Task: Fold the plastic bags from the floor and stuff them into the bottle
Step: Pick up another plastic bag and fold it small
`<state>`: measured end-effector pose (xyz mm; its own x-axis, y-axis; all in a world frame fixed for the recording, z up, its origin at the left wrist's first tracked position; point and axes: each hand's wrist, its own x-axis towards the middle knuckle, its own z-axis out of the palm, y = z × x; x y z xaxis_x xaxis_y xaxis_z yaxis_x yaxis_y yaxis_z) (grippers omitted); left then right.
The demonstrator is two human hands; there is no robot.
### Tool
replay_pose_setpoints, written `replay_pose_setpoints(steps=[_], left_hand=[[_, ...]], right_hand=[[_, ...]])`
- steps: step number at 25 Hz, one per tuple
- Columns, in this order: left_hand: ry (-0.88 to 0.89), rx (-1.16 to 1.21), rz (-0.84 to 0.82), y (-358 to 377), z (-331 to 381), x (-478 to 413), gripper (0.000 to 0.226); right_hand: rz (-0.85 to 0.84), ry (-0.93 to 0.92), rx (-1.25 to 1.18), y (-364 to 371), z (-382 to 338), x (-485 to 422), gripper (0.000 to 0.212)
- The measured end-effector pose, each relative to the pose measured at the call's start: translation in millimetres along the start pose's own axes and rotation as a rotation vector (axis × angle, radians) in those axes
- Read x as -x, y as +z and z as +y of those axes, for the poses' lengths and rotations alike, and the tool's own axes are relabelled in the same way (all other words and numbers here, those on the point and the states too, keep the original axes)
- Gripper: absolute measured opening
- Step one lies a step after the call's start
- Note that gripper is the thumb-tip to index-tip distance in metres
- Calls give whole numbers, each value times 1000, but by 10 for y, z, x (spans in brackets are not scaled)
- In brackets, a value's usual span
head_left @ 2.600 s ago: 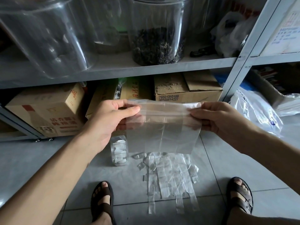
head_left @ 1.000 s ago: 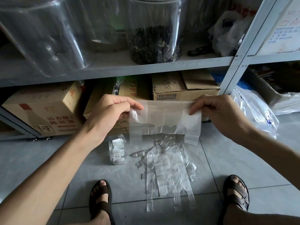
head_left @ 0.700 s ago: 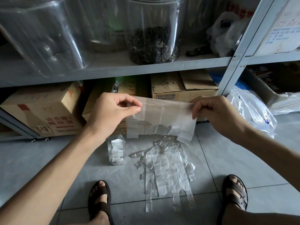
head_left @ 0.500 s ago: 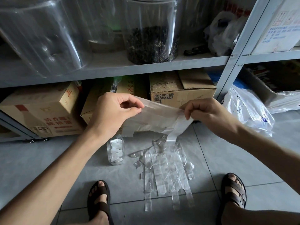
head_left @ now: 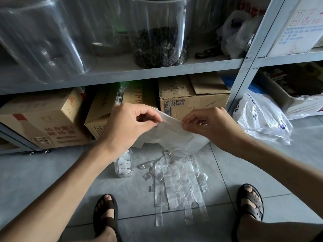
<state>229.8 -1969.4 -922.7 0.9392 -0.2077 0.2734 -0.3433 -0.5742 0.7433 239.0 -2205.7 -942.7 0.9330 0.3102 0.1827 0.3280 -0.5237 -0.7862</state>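
A clear plastic bag hangs folded in the air in front of the shelf. My left hand pinches its top edge on the left. My right hand pinches the same edge on the right, the two hands nearly touching. Below them a pile of flat clear plastic bags lies on the grey floor tiles. A small clear bottle, with folded bags inside, stands on the floor left of the pile, its top hidden behind my left wrist.
A grey metal shelf carries big clear jars. Cardboard boxes sit under it. A white printed plastic bag lies at the right. My sandalled feet stand either side of the pile.
The bag was held spread wide and hanging long. It has been folded up shorter, and my right hand has moved left toward my left hand, doubling the bag over.
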Motion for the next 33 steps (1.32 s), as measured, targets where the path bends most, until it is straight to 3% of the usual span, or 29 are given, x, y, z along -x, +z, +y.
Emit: replay_pose_setpoints(steps=[6,11,16,24,27,33], left_hand=[[-11,5,34,-8,19,13,28],[-223,105,-49,47,5,-49,50],[-211,163,-84,65,-9,-71,16],[-51,-9,-124,125,53,-10,12],[-41,5,-129,149,64,10,2],[-70,-30,-176,149,42,21,17]], right_hand=[[39,-28,61,-14,-53,6,18],[41,-42,72,-19,-80,15,19],[24,-8,54,-47,-65,9,15],[-203,-17,194,-88,-100,0,4],[-192,-58,272,-108,-116,9,19],[-125,-82,326,-160,-107,0,11]])
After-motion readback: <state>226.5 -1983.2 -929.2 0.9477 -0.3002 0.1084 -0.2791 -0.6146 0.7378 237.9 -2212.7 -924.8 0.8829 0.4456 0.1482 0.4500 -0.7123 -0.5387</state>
